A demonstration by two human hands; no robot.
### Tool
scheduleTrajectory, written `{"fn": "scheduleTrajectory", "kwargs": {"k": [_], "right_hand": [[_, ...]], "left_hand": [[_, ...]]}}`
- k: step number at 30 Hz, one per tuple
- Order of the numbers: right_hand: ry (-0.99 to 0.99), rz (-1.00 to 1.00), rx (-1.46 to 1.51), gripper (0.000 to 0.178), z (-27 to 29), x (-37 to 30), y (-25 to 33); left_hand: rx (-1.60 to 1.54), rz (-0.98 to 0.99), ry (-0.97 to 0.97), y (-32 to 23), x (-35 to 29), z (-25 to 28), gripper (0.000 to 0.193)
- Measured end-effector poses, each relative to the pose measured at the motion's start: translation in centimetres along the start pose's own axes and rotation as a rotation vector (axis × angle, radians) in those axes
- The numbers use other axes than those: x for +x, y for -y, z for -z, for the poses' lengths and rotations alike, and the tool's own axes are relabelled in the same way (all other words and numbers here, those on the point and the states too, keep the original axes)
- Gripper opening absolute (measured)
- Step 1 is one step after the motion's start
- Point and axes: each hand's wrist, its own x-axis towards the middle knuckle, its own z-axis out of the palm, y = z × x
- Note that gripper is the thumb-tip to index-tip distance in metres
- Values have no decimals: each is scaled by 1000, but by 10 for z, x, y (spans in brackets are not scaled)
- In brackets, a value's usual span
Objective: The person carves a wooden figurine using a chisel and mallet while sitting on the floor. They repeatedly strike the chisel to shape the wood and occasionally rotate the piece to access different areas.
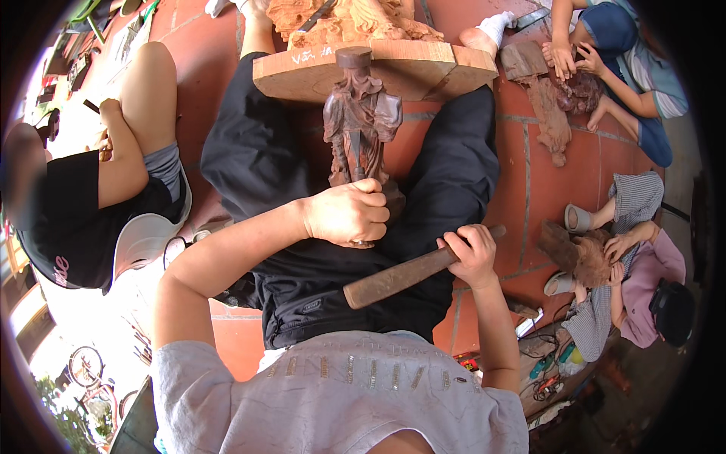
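Note:
My left hand (pixel 348 214) is closed around a chisel (pixel 356 151), its narrow blade pointing away from me over the front of a dark wooden figurine (pixel 361 106). The butt of the handle shows just below my fist. The figurine is a robed figure with a flat round top, between my knees; my left hand covers part of its lower end. Whether the blade tip touches the wood I cannot tell. My right hand (pixel 473 256) grips the thin handle of a flat wooden mallet (pixel 397 281). The mallet's broad end slants toward my left, nearer my body than the chisel.
Beyond the figurine stands a thick pale wooden slab (pixel 408 72) with an orange-brown carving (pixel 363 26) on it. Another person (pixel 68 204) sits at left on a white chair (pixel 147 242). At right, two people handle brown wood carvings (pixel 548 113) on the red tiles (pixel 510 189).

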Motion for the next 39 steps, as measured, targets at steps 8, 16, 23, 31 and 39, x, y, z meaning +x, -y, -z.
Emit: {"fn": "scheduleTrajectory", "kwargs": {"k": [8, 16, 23, 31, 39], "right_hand": [[-31, -97, -104, 23, -2, -8, 3], [-71, -155, -29, 25, -3, -19, 9], [-107, -134, -1, 25, -4, -12, 10], [-124, -27, 89, 25, 5, -12, -4], [-51, -95, -56, 26, -1, -15, -12]], "left_hand": [[43, 17, -10, -2, 0, 1, 16], [283, 171, -92, -21, -1, 8, 14], [168, 57, -21, -13, 16, -9, 14], [94, 31, 5, 0, 16, -16, 17], [63, 73, -34, -3, 21, -4, 16]]}}
